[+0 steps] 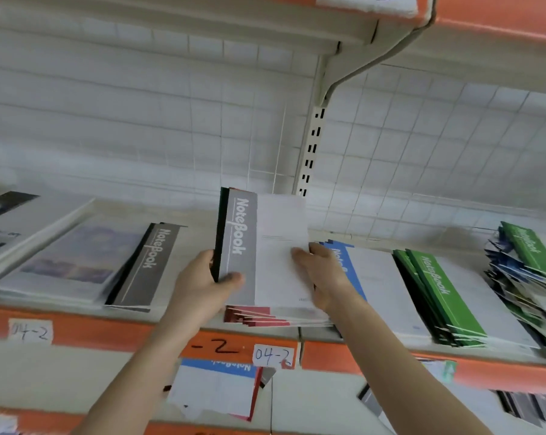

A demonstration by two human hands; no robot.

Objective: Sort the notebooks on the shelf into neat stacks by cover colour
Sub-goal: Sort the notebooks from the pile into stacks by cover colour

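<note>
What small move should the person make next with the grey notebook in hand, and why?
Probably carry the grey notebook, gripped by the left hand and right hand, leftward onto the grey stack: it hangs over red notebooks, where its colour does not match.

The raised notebook [243, 246] is done with a grey band and white "NoteBook" lettering, the rest of the cover pretty much plain white, and the spine edged dark green to black. Red bands are seen on the lower stack [252, 318], a blue band on the neighbouring notebook [375, 277], and green bands with white lettering on the green stack [438, 293]. The shelf edge [92, 328] is coloured orange, and its labels [273, 356] are white with dark handwriting.
</note>
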